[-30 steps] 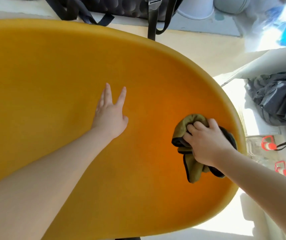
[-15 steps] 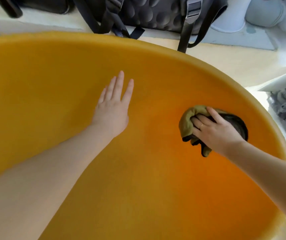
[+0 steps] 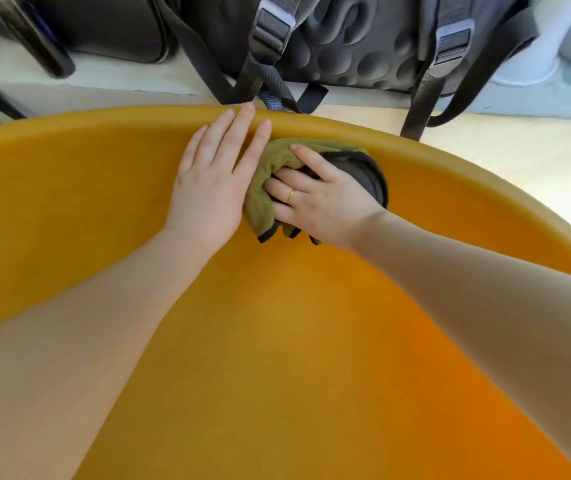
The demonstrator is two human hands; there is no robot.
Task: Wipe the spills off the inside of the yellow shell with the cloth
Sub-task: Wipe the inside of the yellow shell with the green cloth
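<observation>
Right hand (image 3: 318,199), gripping the bunched olive-green cloth (image 3: 266,181), has swept up to the smooth yellow plastic shell (image 3: 277,341)'s far rim beside the flat, spread left hand (image 3: 215,178); wiping continues.

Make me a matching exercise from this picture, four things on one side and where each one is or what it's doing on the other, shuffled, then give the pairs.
Things:
1. left hand
2. right hand
3. cloth
4. backpack

States:
A. bunched against the inside wall of the yellow shell, just under its rim
B. flat, fingertips reaching the rim
C. outside the shell, beyond its far rim
D. gripping the cloth, ring on one finger

Pairs: 1-B, 2-D, 3-A, 4-C
</observation>
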